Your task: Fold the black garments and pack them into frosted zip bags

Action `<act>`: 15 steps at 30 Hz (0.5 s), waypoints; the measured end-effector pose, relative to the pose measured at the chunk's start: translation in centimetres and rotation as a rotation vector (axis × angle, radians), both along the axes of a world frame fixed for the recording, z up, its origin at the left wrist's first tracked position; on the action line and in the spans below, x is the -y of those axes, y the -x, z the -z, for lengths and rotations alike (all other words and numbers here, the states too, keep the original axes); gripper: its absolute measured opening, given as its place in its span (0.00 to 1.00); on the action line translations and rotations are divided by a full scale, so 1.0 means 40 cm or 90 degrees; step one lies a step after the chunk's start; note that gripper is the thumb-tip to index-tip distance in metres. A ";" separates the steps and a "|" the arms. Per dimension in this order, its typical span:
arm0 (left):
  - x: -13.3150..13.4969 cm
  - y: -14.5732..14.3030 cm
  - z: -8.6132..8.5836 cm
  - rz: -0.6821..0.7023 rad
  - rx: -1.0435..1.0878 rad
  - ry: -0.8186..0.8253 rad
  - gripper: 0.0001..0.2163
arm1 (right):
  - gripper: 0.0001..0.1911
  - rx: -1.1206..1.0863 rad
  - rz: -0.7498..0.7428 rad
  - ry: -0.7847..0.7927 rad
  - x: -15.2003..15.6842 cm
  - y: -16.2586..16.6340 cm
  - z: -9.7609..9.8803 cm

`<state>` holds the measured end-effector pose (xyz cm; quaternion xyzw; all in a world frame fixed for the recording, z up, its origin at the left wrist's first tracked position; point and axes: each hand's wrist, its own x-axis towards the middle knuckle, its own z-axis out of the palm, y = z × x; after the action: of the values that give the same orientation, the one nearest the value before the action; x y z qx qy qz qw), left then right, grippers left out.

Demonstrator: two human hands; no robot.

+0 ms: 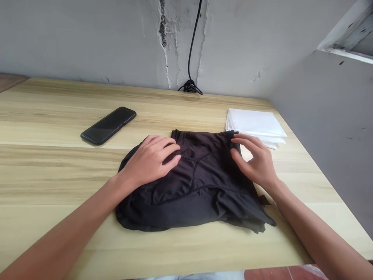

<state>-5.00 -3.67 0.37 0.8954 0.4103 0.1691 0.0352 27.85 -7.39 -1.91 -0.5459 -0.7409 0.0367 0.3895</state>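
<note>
head: rumpled black garment (201, 181)

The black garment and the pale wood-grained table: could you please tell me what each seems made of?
The black, seamed garment is perhaps thin synthetic knit: soft wrinkles, slight sheen. The pale, wood-grained table is satin-smooth, possibly laminate or wood; streaky grain fits both.

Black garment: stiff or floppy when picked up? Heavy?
The black garment is probably floppy: it lies creased and wrinkled on the table. Likely light for its spread, since it looks thin. Its loose near right corner may droop.
</note>
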 end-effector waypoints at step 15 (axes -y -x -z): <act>-0.035 0.062 0.005 -0.078 -0.027 0.123 0.25 | 0.11 -0.108 -0.014 0.124 -0.038 -0.019 0.026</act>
<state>-7.47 -2.28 0.15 0.8645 0.4794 0.1115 0.1022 28.60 -5.87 -2.94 -0.5680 -0.7043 0.1589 0.3951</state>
